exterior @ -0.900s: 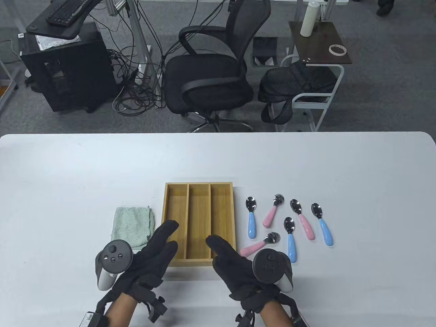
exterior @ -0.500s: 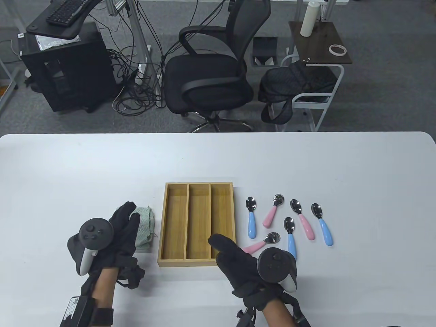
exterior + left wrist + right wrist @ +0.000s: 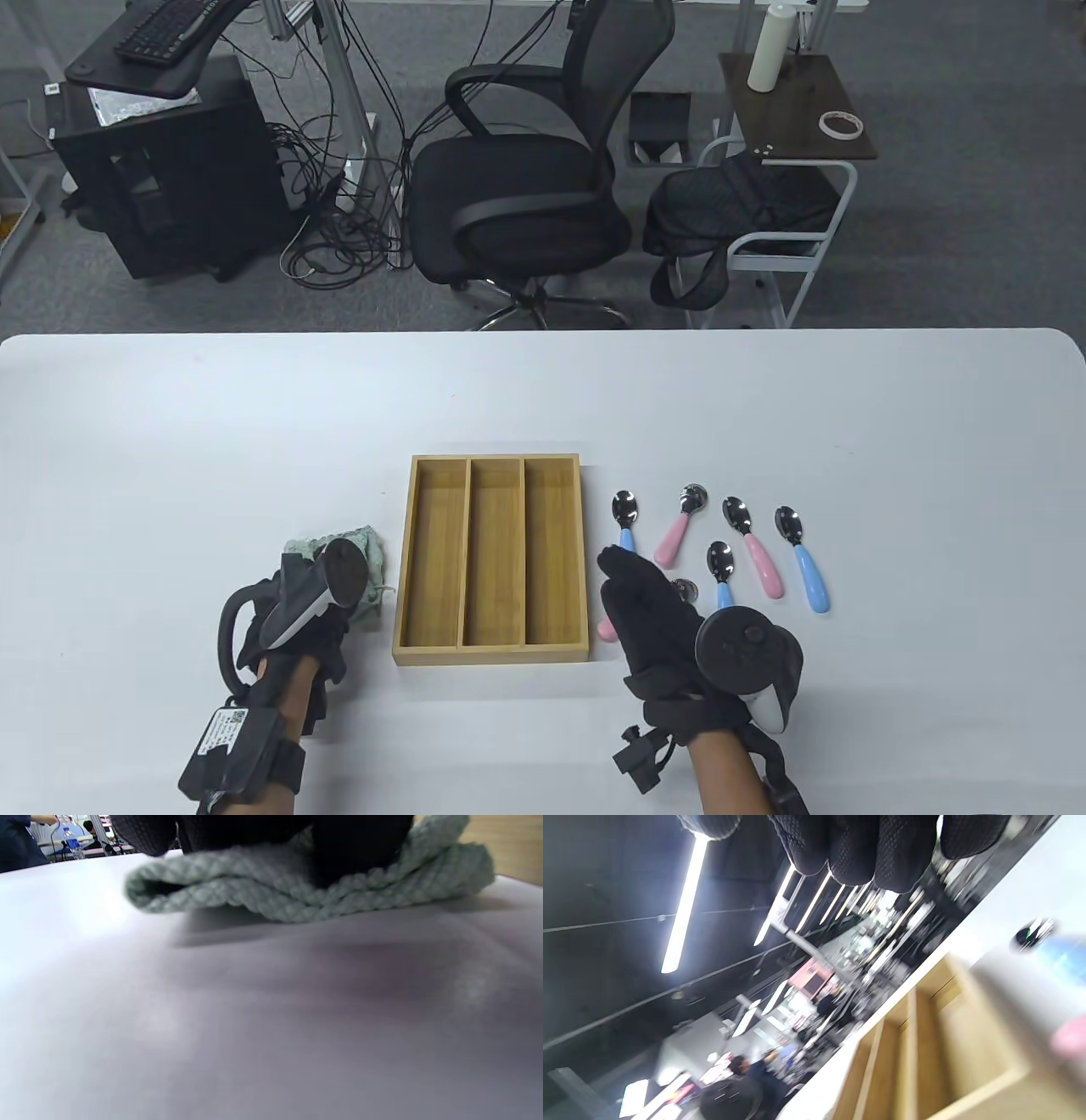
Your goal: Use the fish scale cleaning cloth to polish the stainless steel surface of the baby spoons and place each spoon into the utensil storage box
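Observation:
My left hand [image 3: 333, 630] sits on the near part of the pale green cloth [image 3: 363, 548], left of the wooden storage box [image 3: 405, 560]. In the left wrist view its fingers [image 3: 352, 844] grip the bunched cloth [image 3: 263, 891], one side raised off the table. My right hand [image 3: 632, 586] hovers flat, fingers straight, over a pink-handled spoon [image 3: 606, 630] beside the box; only the spoon's handle end and bowl show. Its fingertips [image 3: 857, 853] hold nothing. Beyond it lie a blue spoon [image 3: 625, 512], a pink spoon [image 3: 674, 539] and more spoons farther right. All three box compartments are bare.
The white table [image 3: 543, 399] reaches far beyond the box. A blue spoon [image 3: 723, 586], a pink spoon [image 3: 761, 560] and another blue spoon [image 3: 808, 573] lie right of my right hand. An office chair [image 3: 517, 195] and a side stand [image 3: 797, 110] are behind the table.
My left hand moved left from the box onto the cloth and took hold of it, bunching it. My right hand moved right, off the box, over the nearest pink spoon.

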`<state>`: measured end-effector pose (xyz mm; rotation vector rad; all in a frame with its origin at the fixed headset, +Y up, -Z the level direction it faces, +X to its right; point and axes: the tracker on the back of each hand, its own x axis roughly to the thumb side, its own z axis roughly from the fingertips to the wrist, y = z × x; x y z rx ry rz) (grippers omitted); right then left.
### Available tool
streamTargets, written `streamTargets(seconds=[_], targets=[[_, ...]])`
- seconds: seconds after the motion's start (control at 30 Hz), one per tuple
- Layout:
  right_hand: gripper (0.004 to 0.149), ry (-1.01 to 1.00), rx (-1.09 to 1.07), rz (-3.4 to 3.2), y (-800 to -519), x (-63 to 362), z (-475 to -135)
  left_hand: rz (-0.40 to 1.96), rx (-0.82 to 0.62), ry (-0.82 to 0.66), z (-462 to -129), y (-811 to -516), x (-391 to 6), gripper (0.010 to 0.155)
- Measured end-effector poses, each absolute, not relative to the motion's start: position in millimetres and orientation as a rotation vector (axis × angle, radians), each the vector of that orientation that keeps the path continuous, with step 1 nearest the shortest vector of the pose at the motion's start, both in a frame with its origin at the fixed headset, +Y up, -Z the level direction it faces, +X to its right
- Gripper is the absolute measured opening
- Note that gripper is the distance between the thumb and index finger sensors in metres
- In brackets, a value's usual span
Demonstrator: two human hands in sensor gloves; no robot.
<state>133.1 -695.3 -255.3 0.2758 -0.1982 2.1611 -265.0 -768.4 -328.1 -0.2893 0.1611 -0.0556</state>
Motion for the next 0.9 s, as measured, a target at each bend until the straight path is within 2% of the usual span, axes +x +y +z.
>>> streamTargets(seconds=[0.1,0.2,0.27,0.4,0.53,0.67,0.83,0.9], targets=[[0.052,-0.252,0.119,2.284,-693.0,148.4,-259.0,-0.085,-0.280,0.163,-327.3,-766.0,-262.7,0.054],[0.047,-0.332,-0.083,2.353,-691.6,164.9,-261.2,0.067,-0.316,0.196,-326.3,-759.6,-273.6,0.049],[0.045,-0.364,-0.204,2.367,-690.6,182.5,-262.8,0.270,-0.329,0.215,-322.3,-752.3,-286.6,0.047],[0.046,-0.367,-0.358,2.319,-683.9,209.8,-257.1,0.651,-0.252,0.229,-309.5,-730.5,-312.0,0.046],[0.046,-0.452,-0.515,2.492,-669.4,237.9,-267.4,1.238,-0.142,0.134,-290.9,-712.9,-329.7,0.046],[0.049,-0.261,-0.647,2.648,-686.2,262.6,-302.3,1.763,-0.184,-0.018,-281.7,-718.5,-323.5,0.045],[0.052,0.134,-0.784,2.850,-739.2,279.5,-341.3,2.297,-0.437,-0.253,-285.9,-737.5,-294.4,0.045],[0.054,0.240,-0.804,2.857,-754.3,282.3,-347.8,2.439,-0.504,-0.315,-286.8,-742.6,-284.3,0.045]])
